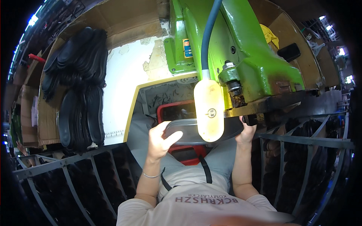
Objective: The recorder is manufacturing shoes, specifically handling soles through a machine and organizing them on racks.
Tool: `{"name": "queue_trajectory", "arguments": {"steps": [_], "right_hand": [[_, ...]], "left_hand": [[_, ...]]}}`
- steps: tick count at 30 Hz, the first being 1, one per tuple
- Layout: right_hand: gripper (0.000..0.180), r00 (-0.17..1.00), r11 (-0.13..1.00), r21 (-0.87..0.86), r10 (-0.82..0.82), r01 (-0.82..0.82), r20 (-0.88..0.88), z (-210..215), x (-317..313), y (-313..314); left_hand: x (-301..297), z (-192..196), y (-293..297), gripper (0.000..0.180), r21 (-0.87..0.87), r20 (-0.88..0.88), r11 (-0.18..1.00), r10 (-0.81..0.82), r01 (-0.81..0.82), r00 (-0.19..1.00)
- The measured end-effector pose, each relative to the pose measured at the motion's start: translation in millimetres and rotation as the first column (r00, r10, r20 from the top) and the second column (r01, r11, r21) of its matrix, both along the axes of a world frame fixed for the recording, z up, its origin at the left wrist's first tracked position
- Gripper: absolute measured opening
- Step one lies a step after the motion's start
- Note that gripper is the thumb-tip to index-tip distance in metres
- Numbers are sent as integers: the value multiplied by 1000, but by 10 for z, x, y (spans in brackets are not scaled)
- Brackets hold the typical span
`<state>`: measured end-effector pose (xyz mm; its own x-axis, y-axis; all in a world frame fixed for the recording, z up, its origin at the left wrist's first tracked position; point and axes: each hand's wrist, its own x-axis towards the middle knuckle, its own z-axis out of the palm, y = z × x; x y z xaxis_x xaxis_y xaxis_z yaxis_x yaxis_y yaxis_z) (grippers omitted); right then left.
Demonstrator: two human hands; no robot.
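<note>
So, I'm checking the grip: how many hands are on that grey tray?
2. The left hand grips the grey tray at its left end; the right hand holds its right end, partly hidden behind the cream handle.

Green machine head (256, 64) and cream lamp (209, 109) crowd the sole (184, 132).

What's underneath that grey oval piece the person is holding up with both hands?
Under the grey oval piece, held by the left hand and right hand, sits a red crate. Only its rim shows; the piece and the cream handle cover whatever lies inside.
</note>
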<state>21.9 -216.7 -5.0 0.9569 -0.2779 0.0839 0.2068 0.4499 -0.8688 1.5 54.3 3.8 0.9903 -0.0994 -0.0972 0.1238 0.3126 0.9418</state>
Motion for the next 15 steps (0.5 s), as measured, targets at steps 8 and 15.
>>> {"name": "queue_trajectory", "arguments": {"steps": [8,15], "right_hand": [[29,996,995,-78,57,-62,-66,181,-20,523],[43,954,926,-228,291,-300,-71,240,26,380]], "left_hand": [[-547,-367,459,25,-44,-117,997,-68,63,991],[11,126,-379,28,274,83,887,-408,373,909]]}}
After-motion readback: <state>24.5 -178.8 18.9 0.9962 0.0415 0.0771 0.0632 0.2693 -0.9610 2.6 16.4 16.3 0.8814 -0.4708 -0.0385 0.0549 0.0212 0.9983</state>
